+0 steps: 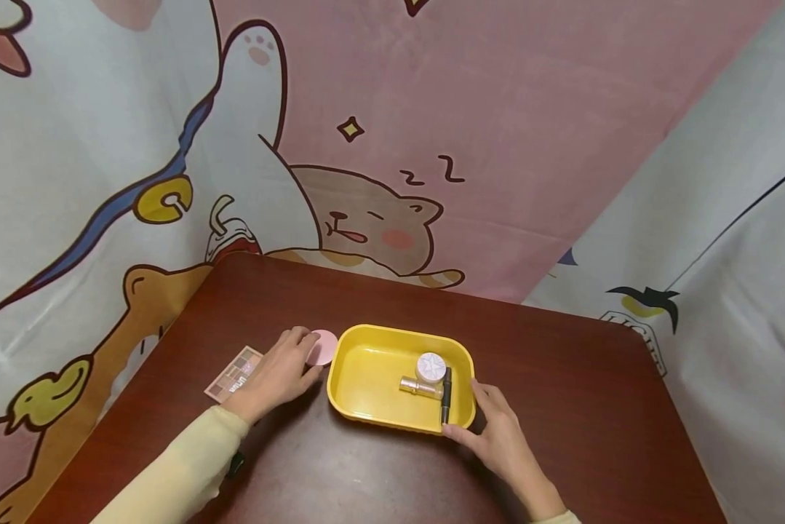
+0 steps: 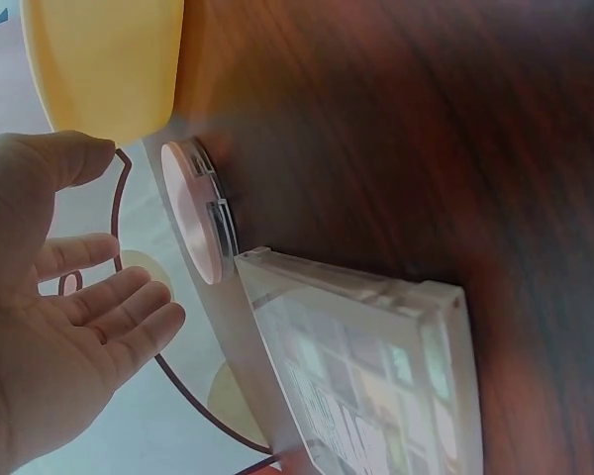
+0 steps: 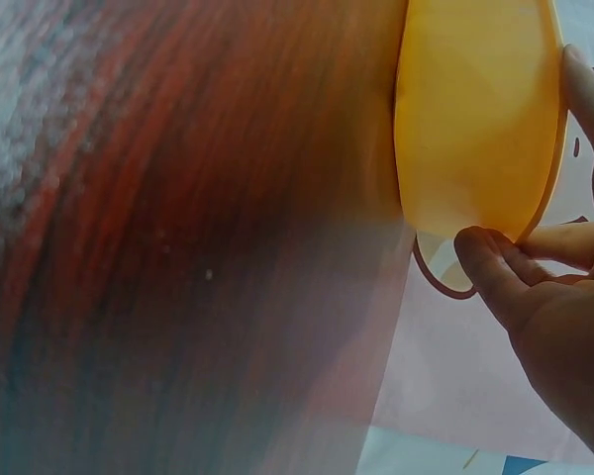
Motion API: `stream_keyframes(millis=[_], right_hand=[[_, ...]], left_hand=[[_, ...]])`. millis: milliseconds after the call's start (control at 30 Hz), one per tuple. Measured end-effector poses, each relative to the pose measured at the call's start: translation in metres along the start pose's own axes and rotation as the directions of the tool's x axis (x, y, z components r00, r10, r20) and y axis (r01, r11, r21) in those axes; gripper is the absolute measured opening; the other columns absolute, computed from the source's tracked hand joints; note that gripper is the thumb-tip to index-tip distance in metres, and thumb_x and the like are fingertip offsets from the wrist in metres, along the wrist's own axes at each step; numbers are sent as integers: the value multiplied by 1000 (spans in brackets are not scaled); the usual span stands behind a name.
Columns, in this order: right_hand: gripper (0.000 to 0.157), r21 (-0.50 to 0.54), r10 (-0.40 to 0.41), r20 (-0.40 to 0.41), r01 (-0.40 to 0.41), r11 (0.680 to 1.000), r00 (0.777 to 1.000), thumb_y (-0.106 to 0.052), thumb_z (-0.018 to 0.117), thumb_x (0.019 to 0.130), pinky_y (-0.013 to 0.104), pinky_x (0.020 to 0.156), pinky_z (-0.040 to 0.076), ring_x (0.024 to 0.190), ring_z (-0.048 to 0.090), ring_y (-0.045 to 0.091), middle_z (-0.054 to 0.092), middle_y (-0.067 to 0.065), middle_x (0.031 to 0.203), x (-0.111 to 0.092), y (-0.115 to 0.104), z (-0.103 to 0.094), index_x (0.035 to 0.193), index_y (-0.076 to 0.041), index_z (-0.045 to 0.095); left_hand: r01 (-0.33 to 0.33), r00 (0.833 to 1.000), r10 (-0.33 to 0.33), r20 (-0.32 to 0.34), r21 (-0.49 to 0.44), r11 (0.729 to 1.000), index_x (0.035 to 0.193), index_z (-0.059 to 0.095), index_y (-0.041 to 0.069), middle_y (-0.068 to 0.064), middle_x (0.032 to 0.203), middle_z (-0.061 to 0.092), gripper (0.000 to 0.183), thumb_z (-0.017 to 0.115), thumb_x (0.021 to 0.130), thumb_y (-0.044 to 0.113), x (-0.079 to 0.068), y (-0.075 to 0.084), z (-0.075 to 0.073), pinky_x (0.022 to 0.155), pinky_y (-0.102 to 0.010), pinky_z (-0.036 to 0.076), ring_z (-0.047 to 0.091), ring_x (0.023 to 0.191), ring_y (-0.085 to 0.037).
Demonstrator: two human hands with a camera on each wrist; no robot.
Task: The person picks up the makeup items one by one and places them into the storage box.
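Note:
My left hand [image 1: 286,370] reaches over the table by a round pink compact [image 2: 193,211]. In the left wrist view its loosely bent fingers [image 2: 129,302] are apart from the compact, holding nothing. Partly under that forearm lies an eyeshadow palette [image 1: 225,386] with a clear lid. A yellow plastic tray [image 1: 366,371] sits right of the compact. My right hand [image 1: 500,437] holds the tray's near right corner, thumb at the front edge and fingers along the end wall. Inside the tray are a round white case with a star [image 1: 431,367], a lipstick-like tube [image 1: 420,388] and a slim black cosmetic pen [image 1: 446,397].
A small dark object [image 1: 235,464] shows from beneath the left sleeve, mostly hidden. Everything rests on a reddish-brown table [image 1: 582,407]. Cartoon-printed cloth [image 1: 530,145] hangs behind its far edge and along both sides.

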State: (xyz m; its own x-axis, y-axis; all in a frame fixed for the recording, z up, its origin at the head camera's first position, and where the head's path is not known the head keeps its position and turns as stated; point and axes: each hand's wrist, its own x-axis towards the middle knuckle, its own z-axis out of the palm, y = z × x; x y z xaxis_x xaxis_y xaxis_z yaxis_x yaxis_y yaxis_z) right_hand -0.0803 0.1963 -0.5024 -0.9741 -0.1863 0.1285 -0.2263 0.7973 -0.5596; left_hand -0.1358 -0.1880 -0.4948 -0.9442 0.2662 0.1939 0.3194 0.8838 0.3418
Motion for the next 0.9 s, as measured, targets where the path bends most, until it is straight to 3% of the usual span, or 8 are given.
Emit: stream_keyframes(millis=[633, 900], right_hand=[[97, -14, 32, 16, -32, 999, 999, -41, 92, 76, 52, 95, 54, 119, 62, 34, 58, 20, 134, -1, -1, -2, 148, 6, 50], [99, -5, 67, 47, -66, 998, 997, -44, 91, 77, 52, 97, 54, 121, 60, 34, 56, 20, 137, 1, -4, -4, 150, 5, 47]], left_hand=[[61, 991, -64, 121, 30, 998, 140, 57, -1, -21, 138, 54, 66, 83, 85, 27, 16, -4, 8, 105, -52, 48, 53, 124, -37], [24, 995, -28, 98, 39, 999, 133, 60, -1, -22, 133, 56, 60, 84, 85, 25, 22, -9, 11, 100, -52, 51, 55, 120, -39]])
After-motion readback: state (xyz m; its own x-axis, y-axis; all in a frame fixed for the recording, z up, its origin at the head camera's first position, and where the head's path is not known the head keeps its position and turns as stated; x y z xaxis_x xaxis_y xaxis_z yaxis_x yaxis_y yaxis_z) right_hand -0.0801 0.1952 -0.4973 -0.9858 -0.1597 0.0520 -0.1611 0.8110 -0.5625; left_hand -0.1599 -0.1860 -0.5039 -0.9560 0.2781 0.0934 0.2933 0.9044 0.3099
